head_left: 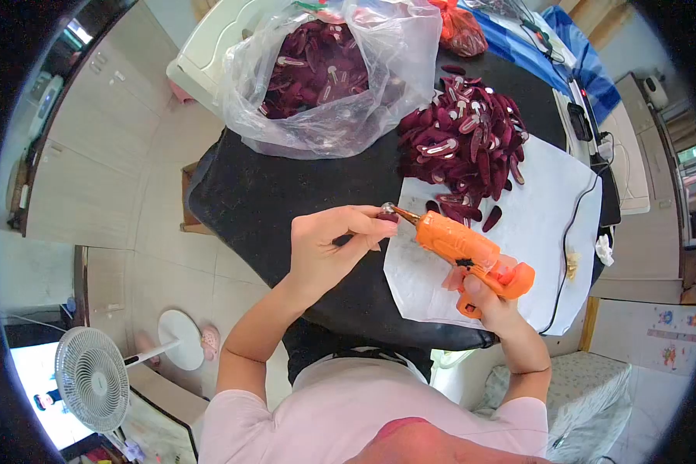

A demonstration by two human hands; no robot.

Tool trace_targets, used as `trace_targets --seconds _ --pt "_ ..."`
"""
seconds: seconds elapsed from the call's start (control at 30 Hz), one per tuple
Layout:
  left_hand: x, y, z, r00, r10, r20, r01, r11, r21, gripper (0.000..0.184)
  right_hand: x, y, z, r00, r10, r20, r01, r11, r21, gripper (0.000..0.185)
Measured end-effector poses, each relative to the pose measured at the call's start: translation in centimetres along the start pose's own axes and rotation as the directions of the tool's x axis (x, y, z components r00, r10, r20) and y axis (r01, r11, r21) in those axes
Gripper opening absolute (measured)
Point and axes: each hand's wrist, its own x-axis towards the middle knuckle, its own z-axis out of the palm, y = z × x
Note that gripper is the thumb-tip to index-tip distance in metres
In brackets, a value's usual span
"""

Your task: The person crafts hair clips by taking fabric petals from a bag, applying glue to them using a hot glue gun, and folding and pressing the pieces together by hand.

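Between the thumb and fingers of my left hand (329,240) is a small burgundy velvet hair clip (388,217), with a shiny silvery spot on top. My right hand (493,308) is wrapped round the handle of an orange glue gun (458,242). Its nozzle points left and meets the clip, or comes very close to it. Just beyond the gun, a heap of burgundy hair clips (472,143), some showing silver metal, lies on a white paper sheet (541,209). A few loose clips sit at the heap's near edge.
A clear plastic bag (317,141) full of similar clips stands at the back of the black-covered table (271,193). The glue gun's black cord (572,224) crosses the paper's right side. A red bag (462,32) lies at the back. A white fan (94,379) stands lower left.
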Motion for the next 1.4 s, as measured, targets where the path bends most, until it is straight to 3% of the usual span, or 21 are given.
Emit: trace_targets --seconds 0.07,0.17,0.27,0.37,0.47,0.57,0.87,0.97,1.07,1.17,1.37,1.4 --pt "-0.1 -0.2 0.1 1.0 0.011 -0.007 -0.011 1.0 -0.008 0.005 -0.3 0.2 -0.5 0.995 0.09 0.033 -0.09 0.996 -0.022 0.055" --pt "-0.1 -0.3 0.2 0.999 0.017 -0.028 -0.018 1.0 -0.023 0.009 -0.3 -0.2 -0.4 0.992 0.12 0.046 -0.12 0.993 -0.003 0.053" --pt "-0.1 0.0 0.2 0.999 0.028 -0.015 -0.028 1.0 0.01 0.009 0.0 -0.7 0.3 0.999 0.037 0.0 -0.037 0.999 0.011 0.024" --pt "-0.1 -0.1 0.2 0.999 0.041 -0.013 -0.04 0.998 0.038 0.009 0.2 -0.1 0.4 0.998 -0.066 -0.015 0.066 0.998 0.011 0.02" --pt "0.0 0.0 0.2 0.999 0.041 -0.013 -0.041 0.999 0.036 0.008 0.1 -0.2 0.1 1.0 -0.019 0.003 0.019 1.0 -0.015 0.017" --pt "0.0 -0.1 0.3 0.999 0.036 -0.027 -0.035 0.999 0.025 0.008 0.2 -0.1 0.2 0.997 -0.083 -0.001 0.083 0.996 -0.027 0.015" --pt "-0.1 -0.3 0.2 0.999 0.04 -0.034 -0.04 0.999 -0.012 0.009 0.2 -0.4 0.2 0.999 -0.045 0.005 0.045 0.999 0.005 0.031" --pt "0.0 -0.2 0.2 0.999 0.032 -0.024 -0.033 0.999 -0.01 0.008 -0.1 -1.0 0.4 0.999 0.033 -0.014 -0.032 0.998 0.051 0.03" --pt "0.0 -0.1 0.1 0.999 0.031 -0.019 -0.031 1.0 0.0 0.008 0.0 -0.2 0.2 1.0 -0.019 0.0 0.019 1.0 0.011 0.03" --pt "-0.1 -0.2 0.1 0.999 0.027 -0.023 -0.027 1.0 -0.01 0.008 -0.3 0.1 -0.3 0.996 0.082 0.028 -0.083 0.997 0.005 0.055" --pt "-0.1 -0.2 0.2 0.999 0.016 -0.034 -0.017 0.999 -0.03 0.009 -0.2 0.4 -0.3 0.998 0.028 0.058 -0.027 1.0 -0.016 0.053" --pt "-0.1 -0.2 0.2 0.999 0.016 -0.035 -0.017 0.999 -0.028 0.009 -0.2 0.3 -0.3 0.998 0.02 0.053 -0.021 1.0 0.002 0.042"
